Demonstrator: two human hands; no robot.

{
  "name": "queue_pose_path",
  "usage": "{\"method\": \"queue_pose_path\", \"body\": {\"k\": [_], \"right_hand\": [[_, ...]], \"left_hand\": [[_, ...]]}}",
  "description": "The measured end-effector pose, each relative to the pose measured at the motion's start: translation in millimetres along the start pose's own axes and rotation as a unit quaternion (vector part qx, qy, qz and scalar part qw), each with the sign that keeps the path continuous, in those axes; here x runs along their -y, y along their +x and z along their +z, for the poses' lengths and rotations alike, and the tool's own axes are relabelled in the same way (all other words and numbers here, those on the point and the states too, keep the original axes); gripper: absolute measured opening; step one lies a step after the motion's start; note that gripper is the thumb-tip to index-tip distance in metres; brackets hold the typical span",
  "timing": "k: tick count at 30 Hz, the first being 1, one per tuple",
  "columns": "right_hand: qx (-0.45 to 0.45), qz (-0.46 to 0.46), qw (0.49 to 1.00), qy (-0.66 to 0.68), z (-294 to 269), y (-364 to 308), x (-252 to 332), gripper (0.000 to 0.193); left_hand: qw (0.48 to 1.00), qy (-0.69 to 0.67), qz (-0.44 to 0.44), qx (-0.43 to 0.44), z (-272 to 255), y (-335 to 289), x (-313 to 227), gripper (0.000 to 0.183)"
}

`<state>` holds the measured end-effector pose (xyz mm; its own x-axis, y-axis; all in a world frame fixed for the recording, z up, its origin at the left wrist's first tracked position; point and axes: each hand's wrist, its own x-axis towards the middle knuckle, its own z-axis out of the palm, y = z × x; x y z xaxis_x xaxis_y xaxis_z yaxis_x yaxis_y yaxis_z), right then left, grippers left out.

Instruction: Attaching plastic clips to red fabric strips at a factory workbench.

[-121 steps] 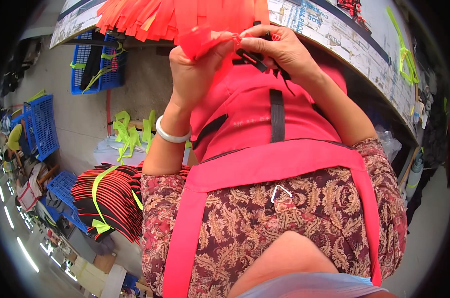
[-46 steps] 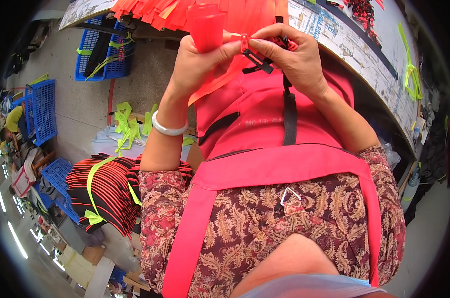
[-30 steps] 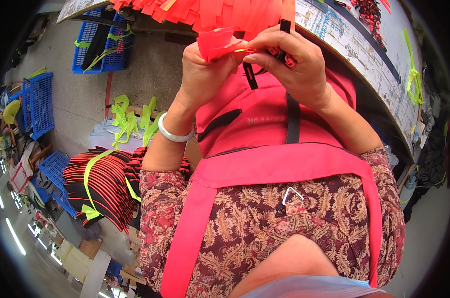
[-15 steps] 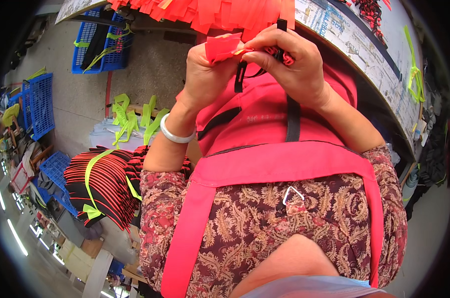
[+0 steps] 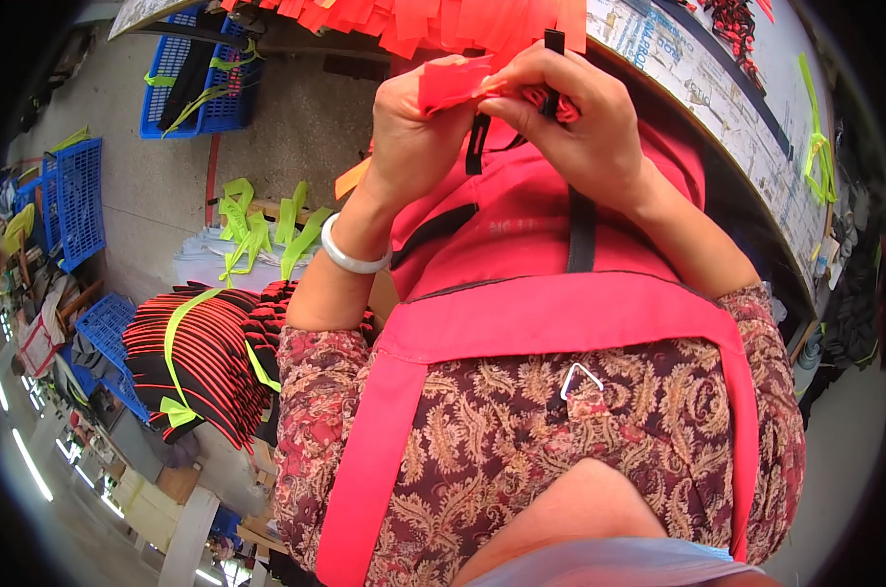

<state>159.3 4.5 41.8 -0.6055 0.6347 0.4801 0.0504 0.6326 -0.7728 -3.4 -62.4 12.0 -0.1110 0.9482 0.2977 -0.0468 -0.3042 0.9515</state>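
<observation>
My left hand (image 5: 413, 137) pinches a small red fabric strip (image 5: 454, 82) between thumb and fingers, a white bangle on its wrist. My right hand (image 5: 580, 122) grips the other end of that strip together with a black webbing strap (image 5: 554, 44) that sticks up past my fingers. Both hands meet above a red fabric piece with black straps (image 5: 521, 235) resting on my lap. A fringe of orange-red strips (image 5: 433, 20) hangs from the table edge right behind my hands.
The worktable (image 5: 717, 108) curves along the upper right. Bundles of black-and-red pieces tied with yellow-green bands (image 5: 203, 362) lie at the lower left. Blue plastic crates (image 5: 81, 196) and loose yellow-green straps (image 5: 267, 220) stand on the concrete floor.
My hands have stayed joined at the strip and shifted slightly. The red strip was folded and re-pinched, and the black strap end now pokes up above my right fingers.
</observation>
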Motion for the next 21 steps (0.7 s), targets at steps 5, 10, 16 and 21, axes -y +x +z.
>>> {"method": "queue_pose_path", "body": {"k": [5,10,16,21], "right_hand": [[-0.001,0.044,0.997,0.067,0.4,-3.4,-2.2,0.016],[-0.007,0.056,0.994,0.094,0.2,-3.8,-3.5,0.014],[0.010,0.096,0.990,0.100,-4.2,-0.2,3.3,0.015],[-0.005,0.086,0.988,0.130,4.6,-3.9,-7.1,0.015]], "left_hand": [[0.999,0.036,0.004,-0.003,2.4,1.3,5.1,0.015],[0.999,0.043,0.018,-0.003,2.9,6.2,1.8,0.014],[0.996,-0.011,-0.091,0.019,-3.0,4.3,1.4,0.013],[0.998,0.055,-0.024,0.000,3.2,1.0,-1.6,0.013]]}}
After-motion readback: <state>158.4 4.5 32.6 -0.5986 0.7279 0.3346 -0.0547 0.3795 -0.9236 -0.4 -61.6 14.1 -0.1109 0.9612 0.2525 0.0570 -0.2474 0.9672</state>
